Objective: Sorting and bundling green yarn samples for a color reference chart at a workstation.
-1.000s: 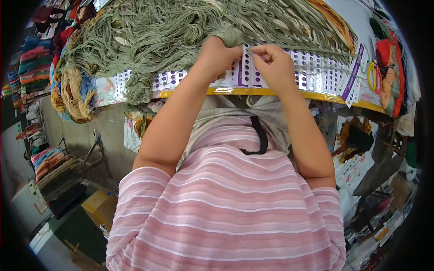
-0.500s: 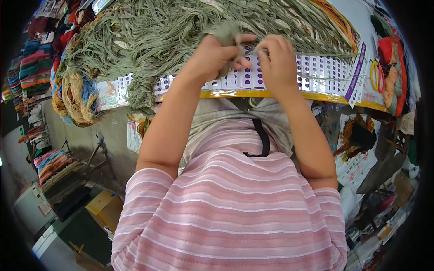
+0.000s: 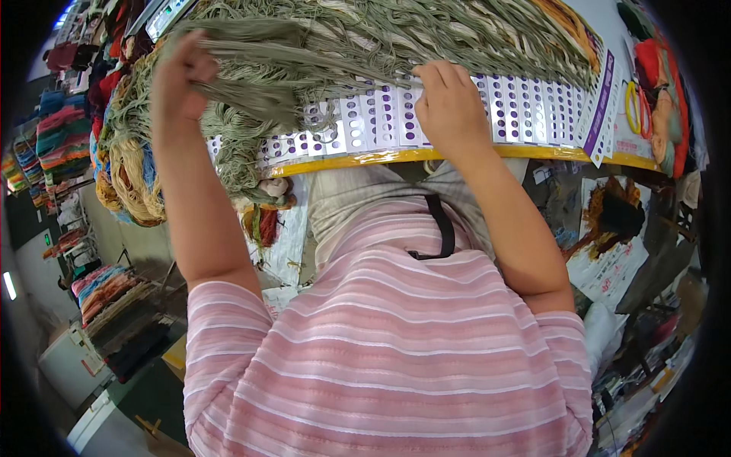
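Note:
A length of grey-green yarn [image 3: 259, 47] stretches between my two hands over the table. My left hand [image 3: 183, 80], slightly smeared by motion, is far out to the left with its fingers curled round the strands. Near the middle, my right hand [image 3: 454, 107] is closed, its thumb and fingers pinching the yarn's other end. Under and behind the strands lies a large heap of the same yarn [image 3: 472, 38], mixed with pale strands. Beneath my right hand are white cards with rows of purple dots [image 3: 384, 122].
Yellow tape [image 3: 365, 161] runs along the table's front edge. To the right lie yellow-and-red-handled scissors [image 3: 638, 110], a purple-and-white printed strip [image 3: 601, 110] and orange and red skeins [image 3: 661, 114]. Tan and blue yarn [image 3: 133, 171] hangs at the left edge. Racks of coloured skeins [image 3: 65, 137] stand farther left.
My left hand has swung from beside the right hand to the far left, drawing the green yarn out between them. My right hand has shifted slightly left and still pinches the yarn.

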The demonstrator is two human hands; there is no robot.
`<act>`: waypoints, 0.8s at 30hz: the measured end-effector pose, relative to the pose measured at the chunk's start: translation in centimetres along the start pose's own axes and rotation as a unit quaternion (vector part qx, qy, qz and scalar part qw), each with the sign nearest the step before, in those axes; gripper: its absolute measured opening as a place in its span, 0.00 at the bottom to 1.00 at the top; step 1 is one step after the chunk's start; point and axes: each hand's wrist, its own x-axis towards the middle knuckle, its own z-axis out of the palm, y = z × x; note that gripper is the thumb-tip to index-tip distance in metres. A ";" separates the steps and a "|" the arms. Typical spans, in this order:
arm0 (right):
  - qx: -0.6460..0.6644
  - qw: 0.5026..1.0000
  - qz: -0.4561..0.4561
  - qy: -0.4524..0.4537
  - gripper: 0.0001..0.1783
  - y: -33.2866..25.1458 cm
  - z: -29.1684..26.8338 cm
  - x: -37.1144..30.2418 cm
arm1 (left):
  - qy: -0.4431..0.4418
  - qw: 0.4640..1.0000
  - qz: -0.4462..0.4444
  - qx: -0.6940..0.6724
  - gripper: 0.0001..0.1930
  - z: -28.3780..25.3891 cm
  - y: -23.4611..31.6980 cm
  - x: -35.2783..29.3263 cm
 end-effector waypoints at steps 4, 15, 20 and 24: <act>-0.009 1.000 0.001 0.002 0.17 -0.1 0.2 0.0 | 0.145 0.986 0.054 -0.057 0.03 -3.1 4.8 4.3; 0.342 0.933 0.085 0.076 0.13 -7.0 -4.2 1.7 | -0.204 0.959 -0.150 -0.127 0.22 14.2 -1.9 -6.4; 0.504 0.841 0.185 -0.061 0.10 -7.7 -5.1 1.6 | -0.201 0.929 -0.219 -0.220 0.26 15.4 -3.2 -8.2; 0.621 0.746 0.229 -0.077 0.09 -8.5 -5.5 1.2 | -0.190 0.925 -0.226 -0.238 0.25 14.8 -3.2 -8.9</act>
